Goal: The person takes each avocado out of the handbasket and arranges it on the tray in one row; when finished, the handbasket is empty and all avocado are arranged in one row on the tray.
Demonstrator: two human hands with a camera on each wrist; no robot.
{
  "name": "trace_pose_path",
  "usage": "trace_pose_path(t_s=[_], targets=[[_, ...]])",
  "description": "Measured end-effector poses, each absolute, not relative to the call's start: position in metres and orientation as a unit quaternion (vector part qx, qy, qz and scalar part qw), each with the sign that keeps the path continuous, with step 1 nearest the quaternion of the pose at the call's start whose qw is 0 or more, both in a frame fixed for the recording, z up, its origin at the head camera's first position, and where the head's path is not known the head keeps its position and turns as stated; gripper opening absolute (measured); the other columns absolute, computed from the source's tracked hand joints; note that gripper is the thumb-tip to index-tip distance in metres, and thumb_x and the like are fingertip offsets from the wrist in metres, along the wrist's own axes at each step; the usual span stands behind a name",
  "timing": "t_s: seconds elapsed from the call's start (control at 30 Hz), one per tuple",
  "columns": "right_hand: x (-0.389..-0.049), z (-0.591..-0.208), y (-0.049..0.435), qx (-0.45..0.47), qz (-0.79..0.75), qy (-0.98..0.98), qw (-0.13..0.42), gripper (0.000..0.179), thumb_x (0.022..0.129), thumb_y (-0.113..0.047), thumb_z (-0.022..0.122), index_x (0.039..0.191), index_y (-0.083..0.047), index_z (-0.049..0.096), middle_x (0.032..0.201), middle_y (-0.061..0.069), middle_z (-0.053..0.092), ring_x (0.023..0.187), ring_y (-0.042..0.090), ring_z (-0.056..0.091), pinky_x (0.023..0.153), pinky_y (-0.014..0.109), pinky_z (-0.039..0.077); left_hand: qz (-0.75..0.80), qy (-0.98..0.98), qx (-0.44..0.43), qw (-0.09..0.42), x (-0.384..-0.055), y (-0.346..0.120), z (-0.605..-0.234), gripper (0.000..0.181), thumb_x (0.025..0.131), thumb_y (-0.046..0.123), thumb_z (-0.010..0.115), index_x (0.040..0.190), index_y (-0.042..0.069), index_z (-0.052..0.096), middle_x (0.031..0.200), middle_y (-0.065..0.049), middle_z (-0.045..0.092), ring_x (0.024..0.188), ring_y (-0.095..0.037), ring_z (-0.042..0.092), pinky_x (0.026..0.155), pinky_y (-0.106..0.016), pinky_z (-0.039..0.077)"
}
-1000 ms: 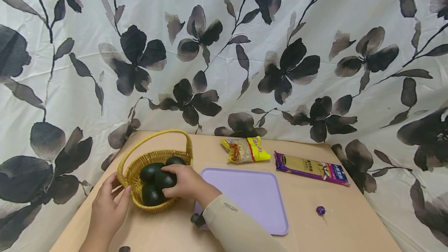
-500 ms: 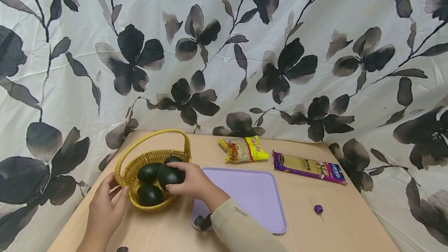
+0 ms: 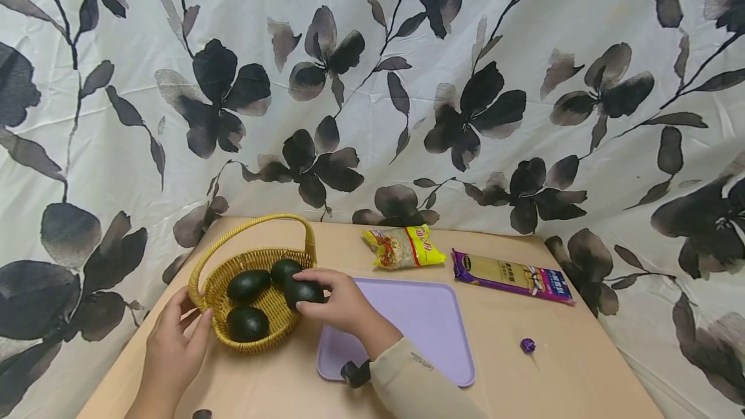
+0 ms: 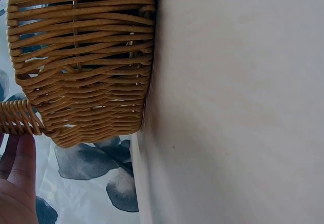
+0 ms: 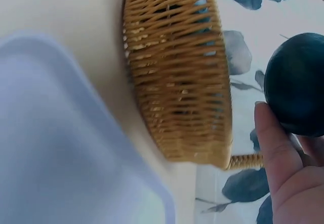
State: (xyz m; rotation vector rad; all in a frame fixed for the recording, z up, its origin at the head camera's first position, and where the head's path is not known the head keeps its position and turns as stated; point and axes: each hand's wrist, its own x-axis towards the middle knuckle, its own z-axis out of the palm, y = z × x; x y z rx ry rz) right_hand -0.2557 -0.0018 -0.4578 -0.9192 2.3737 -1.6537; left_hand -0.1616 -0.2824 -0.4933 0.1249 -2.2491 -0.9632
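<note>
The right hand [image 3: 343, 301] pinches a blackish-green oval fruit [image 3: 303, 293] above three o'clock on the yellow woven-wicker basket [image 3: 276, 309] (left hand [image 3: 174, 344] holding nine o'clock); slick skin could slip that fingertip hold.

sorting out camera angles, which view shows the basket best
The head view: the basket shows its inside and arched handle. Both wrist views catch mainly its woven side, with only parts of the handle.
</note>
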Motion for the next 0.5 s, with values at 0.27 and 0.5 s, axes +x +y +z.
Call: trace_pose_path(t_s=[0.27, 0.5], targets=[[-0.259, -0.473, 0.018, -0.254, -0.575, 0.773, 0.089, 0.058, 0.079, -0.013, 0.085, 0.132, -0.032, 0.069, 0.136, -0.009, 0.065, 0.115, 0.013, 0.065, 0.09, 0.023, 0.062, -0.369, -0.863, 0.044, 0.343, -0.163, -0.283, -0.495, 0.065, 0.092, -0.003, 0.072, 0.15, 0.004, 0.045, 0.129, -0.018, 0.061, 0.121, -0.014, 0.059, 0.096, 0.009, 0.037], [-0.257, -0.485, 0.032, -0.248, -0.547, 0.796, 0.079, 0.064, 0.078, -0.012, 0.086, 0.138, -0.025, 0.066, 0.139, 0.002, 0.064, 0.112, 0.018, 0.066, 0.088, 0.02, 0.062, -0.379, -0.855, 0.031, 0.352, -0.163, -0.285, -0.496, 0.065, 0.09, -0.006, 0.073, 0.148, 0.002, 0.046, 0.127, -0.018, 0.063, 0.116, 0.022, 0.04, 0.096, 0.009, 0.038]])
